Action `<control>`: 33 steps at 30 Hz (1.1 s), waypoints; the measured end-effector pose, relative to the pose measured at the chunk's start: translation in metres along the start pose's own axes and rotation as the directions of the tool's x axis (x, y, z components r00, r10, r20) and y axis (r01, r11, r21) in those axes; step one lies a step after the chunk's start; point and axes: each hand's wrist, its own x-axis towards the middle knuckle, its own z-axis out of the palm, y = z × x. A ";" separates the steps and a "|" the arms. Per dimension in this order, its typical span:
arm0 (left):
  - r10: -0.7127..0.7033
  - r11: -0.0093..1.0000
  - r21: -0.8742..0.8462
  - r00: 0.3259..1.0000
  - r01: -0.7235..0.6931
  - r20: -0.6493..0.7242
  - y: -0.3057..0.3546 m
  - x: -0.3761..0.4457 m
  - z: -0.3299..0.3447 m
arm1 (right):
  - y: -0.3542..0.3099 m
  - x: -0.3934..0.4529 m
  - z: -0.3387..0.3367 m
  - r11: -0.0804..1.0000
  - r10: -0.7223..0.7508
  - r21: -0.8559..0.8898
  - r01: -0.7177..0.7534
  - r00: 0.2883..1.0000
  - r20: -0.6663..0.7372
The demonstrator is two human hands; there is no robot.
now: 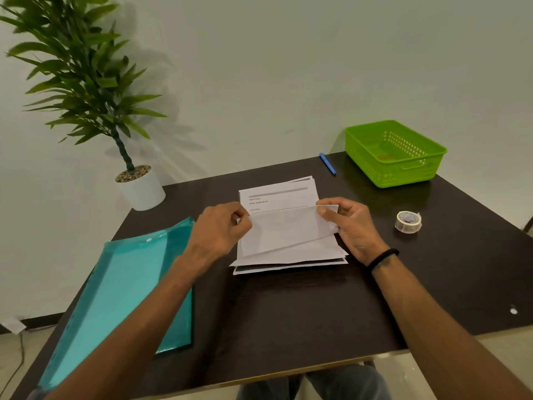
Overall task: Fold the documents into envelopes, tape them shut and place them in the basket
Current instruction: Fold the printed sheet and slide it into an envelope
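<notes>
Both hands, left hand (223, 226) and right hand (344, 223), pinch the top sheet (288, 229) mid-fold over the stack; it looks ready for creasing next.

Showing: white documents (288, 235) with black print and a grey bar; lime-green perforated basket (395, 154); translucent teal folder (121, 290); blue pen (328, 164); dark brown table (288, 307); black wristband (382, 259).

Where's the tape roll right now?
In the head view the tape roll lies on the table, right of the right hand and nearer the person than the green basket.
</notes>
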 end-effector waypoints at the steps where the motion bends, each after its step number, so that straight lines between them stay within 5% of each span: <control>1: -0.053 0.993 -0.108 0.998 0.050 -0.031 -0.003 -0.002 0.004 | 0.000 0.000 0.000 1.000 0.005 -0.001 -0.005 1.000 -0.006; 4: -0.263 0.831 -0.515 0.964 0.209 -0.034 -0.002 -0.011 0.015 | -0.002 -0.001 0.001 1.000 0.013 0.006 -0.013 0.999 -0.037; 7: -0.342 0.691 -0.683 0.940 0.236 -0.021 0.004 -0.017 0.030 | 0.000 0.000 0.002 0.999 0.003 -0.043 -0.006 0.998 -0.056; 12: -0.356 0.769 -0.621 0.909 0.152 -0.218 -0.002 -0.033 0.065 | 0.000 0.000 0.004 0.986 -0.043 -0.168 0.022 0.991 -0.124; 19: -0.364 0.793 -0.600 0.873 0.107 -0.325 -0.002 -0.038 0.070 | 0.002 0.004 0.004 0.978 -0.091 -0.207 0.030 0.952 -0.291; 25: -0.306 0.801 -0.594 0.806 -0.070 -0.507 0.005 -0.050 0.061 | -0.003 -0.003 0.000 0.999 -0.035 -0.021 0.030 0.928 -0.370; 28: -0.216 0.883 -0.454 0.756 -0.118 -0.618 0.006 -0.056 0.060 | -0.008 -0.016 -0.006 0.996 -0.032 0.059 0.063 0.905 -0.424; 30: -0.020 0.936 -0.282 0.767 -0.211 -0.641 0.011 -0.063 0.061 | -0.010 -0.031 -0.012 0.995 -0.058 0.043 0.090 0.873 -0.484; 33: 0.350 0.913 -0.044 0.832 -0.406 -0.430 0.021 -0.077 0.067 | -0.012 -0.057 -0.028 0.990 -0.139 -0.100 0.098 0.781 -0.609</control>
